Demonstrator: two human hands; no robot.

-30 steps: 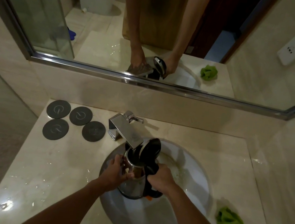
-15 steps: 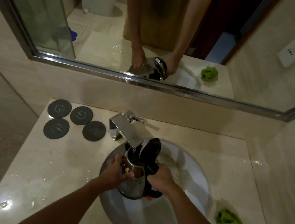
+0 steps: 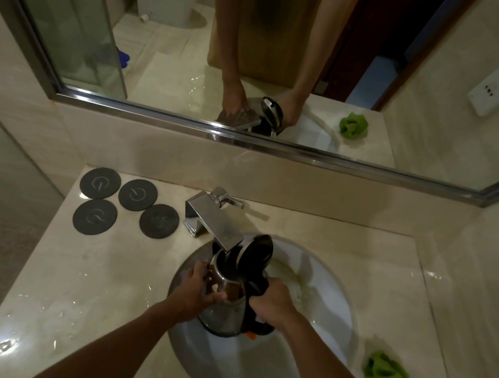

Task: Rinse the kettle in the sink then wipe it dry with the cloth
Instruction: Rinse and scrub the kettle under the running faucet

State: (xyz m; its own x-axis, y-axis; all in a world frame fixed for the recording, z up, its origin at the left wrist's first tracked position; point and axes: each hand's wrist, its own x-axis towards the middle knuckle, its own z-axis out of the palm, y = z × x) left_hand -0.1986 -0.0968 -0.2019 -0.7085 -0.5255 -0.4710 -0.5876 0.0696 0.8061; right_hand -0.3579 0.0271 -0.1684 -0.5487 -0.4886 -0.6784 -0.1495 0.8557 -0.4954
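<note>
Steel kettle (image 3: 226, 308) under tap (image 3: 214, 221)

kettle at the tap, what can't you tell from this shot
- Head view: whether water runs from the faucet; too dim, spout end overlaps the kettle mouth.
- Kettle's inside: dark, lid partly blocks.
- Handle: covered by right hand.
- Left hand fingers partly behind kettle.

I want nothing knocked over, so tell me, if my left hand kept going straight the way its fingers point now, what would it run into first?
Already touching: the left hand wraps the kettle body, fingers pointing toward its steel side. Going on, it would just push the kettle toward the right hand on the handle.
</note>
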